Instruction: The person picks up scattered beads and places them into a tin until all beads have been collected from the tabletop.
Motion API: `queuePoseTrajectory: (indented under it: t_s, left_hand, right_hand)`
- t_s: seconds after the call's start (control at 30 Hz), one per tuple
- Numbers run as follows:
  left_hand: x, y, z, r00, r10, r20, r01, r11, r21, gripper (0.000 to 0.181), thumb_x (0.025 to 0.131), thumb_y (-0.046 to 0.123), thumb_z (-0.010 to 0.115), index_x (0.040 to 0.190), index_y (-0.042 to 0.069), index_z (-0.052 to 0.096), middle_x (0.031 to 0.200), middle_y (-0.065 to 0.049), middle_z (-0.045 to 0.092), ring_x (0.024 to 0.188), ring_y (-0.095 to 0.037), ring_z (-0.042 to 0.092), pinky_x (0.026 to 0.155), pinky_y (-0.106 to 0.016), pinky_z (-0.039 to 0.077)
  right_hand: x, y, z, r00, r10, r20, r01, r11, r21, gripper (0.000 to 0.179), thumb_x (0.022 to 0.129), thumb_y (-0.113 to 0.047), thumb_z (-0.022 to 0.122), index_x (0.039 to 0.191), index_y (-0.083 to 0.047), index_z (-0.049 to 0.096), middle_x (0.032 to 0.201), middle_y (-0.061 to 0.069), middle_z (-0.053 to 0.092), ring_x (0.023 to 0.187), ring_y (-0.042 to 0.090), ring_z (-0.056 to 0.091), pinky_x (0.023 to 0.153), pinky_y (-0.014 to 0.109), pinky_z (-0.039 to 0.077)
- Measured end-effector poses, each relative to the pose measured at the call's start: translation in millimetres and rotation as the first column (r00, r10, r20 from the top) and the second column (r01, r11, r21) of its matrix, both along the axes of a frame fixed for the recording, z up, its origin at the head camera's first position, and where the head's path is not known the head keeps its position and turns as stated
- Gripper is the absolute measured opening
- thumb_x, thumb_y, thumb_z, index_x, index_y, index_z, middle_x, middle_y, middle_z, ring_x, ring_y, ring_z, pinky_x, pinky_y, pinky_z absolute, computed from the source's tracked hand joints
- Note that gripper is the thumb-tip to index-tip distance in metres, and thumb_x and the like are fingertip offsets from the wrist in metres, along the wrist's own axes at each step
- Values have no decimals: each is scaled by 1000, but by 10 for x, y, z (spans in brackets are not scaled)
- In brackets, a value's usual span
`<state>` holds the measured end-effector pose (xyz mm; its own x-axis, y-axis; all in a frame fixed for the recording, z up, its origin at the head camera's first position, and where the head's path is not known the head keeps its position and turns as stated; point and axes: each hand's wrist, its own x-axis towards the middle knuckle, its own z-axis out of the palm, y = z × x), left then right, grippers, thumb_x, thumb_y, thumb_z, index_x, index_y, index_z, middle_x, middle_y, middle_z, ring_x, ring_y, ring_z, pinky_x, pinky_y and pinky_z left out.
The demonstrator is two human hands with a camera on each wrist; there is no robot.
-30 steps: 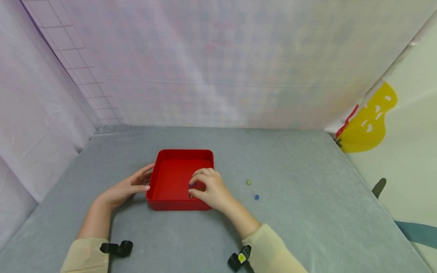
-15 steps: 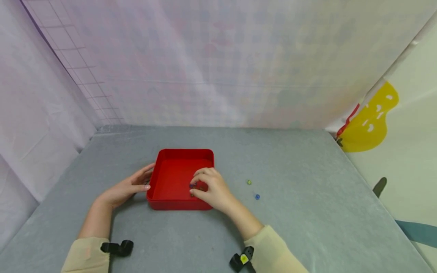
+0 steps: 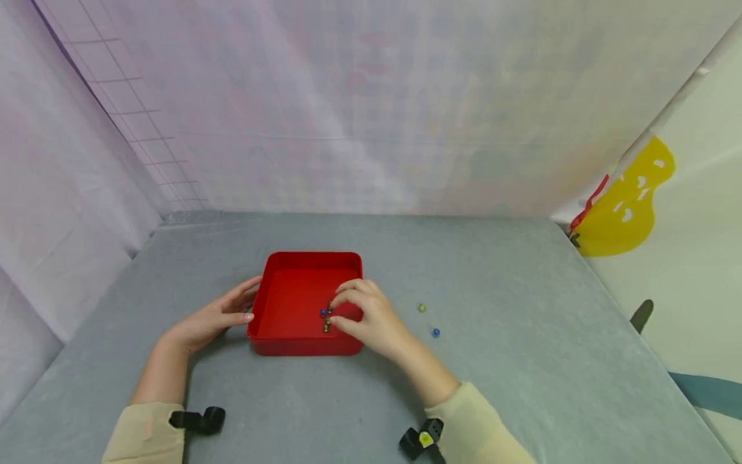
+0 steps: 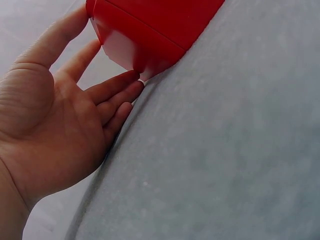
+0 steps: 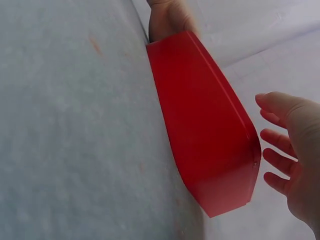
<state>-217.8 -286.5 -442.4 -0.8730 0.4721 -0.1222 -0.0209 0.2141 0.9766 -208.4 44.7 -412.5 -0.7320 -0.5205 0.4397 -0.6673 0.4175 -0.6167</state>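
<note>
A shallow red box [image 3: 295, 290] with raised walls stands on the table. My left hand [image 3: 209, 322] touches its left side; in the left wrist view, the fingers [image 4: 117, 92] rest against the outer wall and the thumb reaches the rim. My right hand [image 3: 373, 319] hovers over the box's right side, thumb and fingers spread apart with nothing seen between them. Just beside those fingertips, several small marbles [image 3: 326, 327] lie on the box floor, one of them blue. The right wrist view shows the right hand [image 5: 295, 145] above the rim, while the box wall hides the marbles.
Right of the box, a yellow-green marble [image 3: 422, 308] and a blue marble [image 3: 436, 333] lie on the grey cloth-covered table [image 3: 522, 335]. Pale curtains [image 3: 377, 109] hang behind the table and at its sides. A black camera [image 3: 199, 421] is strapped to the left wrist.
My right hand has drawn slightly to the right and its fingers have spread, leaving the marbles in the box more visible. My left hand stays at the box's side.
</note>
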Motion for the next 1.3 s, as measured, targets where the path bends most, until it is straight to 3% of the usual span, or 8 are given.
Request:
queuePoseTrajectory:
  t_s: [0.4,1.3]
  left_hand:
    - [1,23,19,1000,3,6,-3,1000,-4,73,96,16,58,155,14,14,155,-21,14,140,-41,12,105,-64,17]
    - [1,15,26,1000,11,13,-11,1000,-15,73,96,18,58,155,15,15,156,-19,12,141,-41,11,105,-64,18]
  right_hand:
    - [4,124,-16,1000,-22,-18,22,999,36,18,83,-15,76,97,-7,69,115,8,60,108,18,48,87,40,45]
    - [3,403,-50,989,-77,-128,85,995,58,19,80,-15,79,95,-10,70,112,5,62,108,21,50,95,53,33]
